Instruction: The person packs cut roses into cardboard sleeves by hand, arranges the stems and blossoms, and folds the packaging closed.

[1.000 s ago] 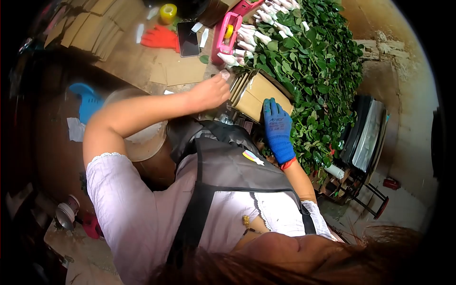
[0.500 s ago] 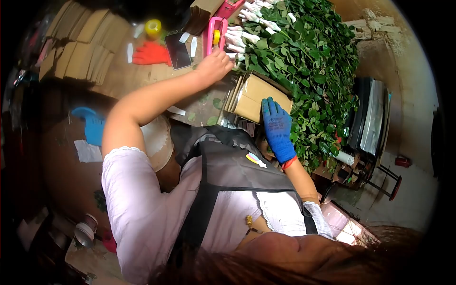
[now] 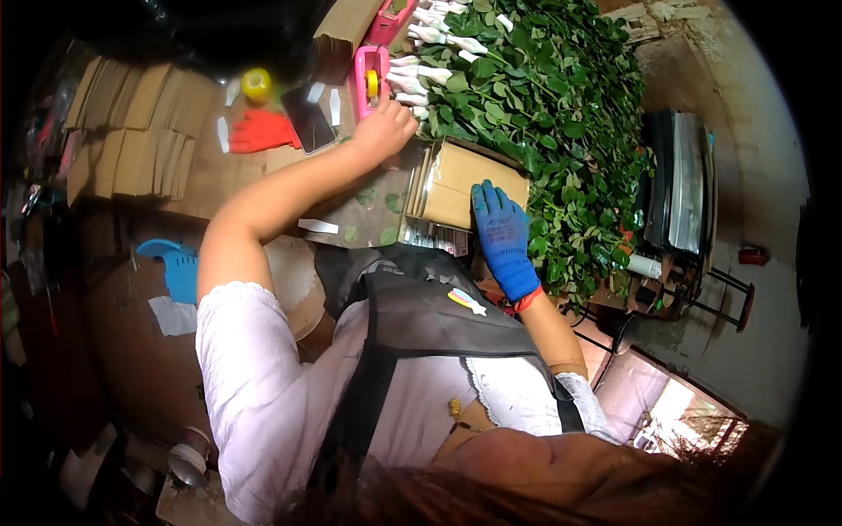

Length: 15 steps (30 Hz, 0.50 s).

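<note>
Cardboard bundle [image 3: 476, 180] at desk [image 3: 368, 219] edge, beside leafy stems [image 3: 570, 149]: looks light, stiffish, grippy; edges may crush, hold flat face. Right hand [image 3: 503, 230] flat on bundle, thumb hidden, clamp unclear. Left hand [image 3: 386, 130] beyond bundle's far-left corner, at tape dispenser [image 3: 360, 83], grip unclear.

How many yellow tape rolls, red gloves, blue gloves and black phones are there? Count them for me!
Yellow tape rolls: 2 (one loose, one in the pink dispenser)
Red glove: 1
Blue glove: 1 (worn, resting on brown cardboard)
Black phone: 1
Total: 5
</note>
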{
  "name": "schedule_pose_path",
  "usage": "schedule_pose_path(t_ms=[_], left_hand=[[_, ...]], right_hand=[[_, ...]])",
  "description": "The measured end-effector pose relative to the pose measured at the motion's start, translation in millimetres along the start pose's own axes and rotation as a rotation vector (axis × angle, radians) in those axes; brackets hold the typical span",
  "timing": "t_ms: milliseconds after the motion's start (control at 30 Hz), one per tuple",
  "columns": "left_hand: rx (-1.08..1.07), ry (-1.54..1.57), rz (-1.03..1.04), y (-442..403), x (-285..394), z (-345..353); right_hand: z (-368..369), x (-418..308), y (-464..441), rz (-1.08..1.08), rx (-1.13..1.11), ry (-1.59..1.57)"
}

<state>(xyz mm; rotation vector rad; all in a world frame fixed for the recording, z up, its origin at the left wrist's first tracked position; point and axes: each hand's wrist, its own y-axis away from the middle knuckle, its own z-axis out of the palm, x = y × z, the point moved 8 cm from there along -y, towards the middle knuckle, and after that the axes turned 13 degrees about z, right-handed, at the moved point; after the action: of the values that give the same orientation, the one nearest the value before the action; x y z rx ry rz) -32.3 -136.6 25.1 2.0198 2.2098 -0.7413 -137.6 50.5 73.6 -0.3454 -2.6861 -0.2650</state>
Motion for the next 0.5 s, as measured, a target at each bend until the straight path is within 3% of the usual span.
schedule_pose_path(t_ms=[67,267,467,500], left_hand=[[0.09,-0.031,0.073,1,-1,-13],[0.055,0.103,0.138,-14,2,-9],[-0.416,0.444,-0.028,-18,-8,19],[-0.406,0.481,-0.05,-16,-9,16]], right_hand=[[-2,-1,-1,0.004,-0.008,0.008],[2,1,-3,-0.005,0.014,-0.016],[-2,1,0,-0.035,0.151,-0.091],[-1,2,0,-0.038,0.152,-0.126]])
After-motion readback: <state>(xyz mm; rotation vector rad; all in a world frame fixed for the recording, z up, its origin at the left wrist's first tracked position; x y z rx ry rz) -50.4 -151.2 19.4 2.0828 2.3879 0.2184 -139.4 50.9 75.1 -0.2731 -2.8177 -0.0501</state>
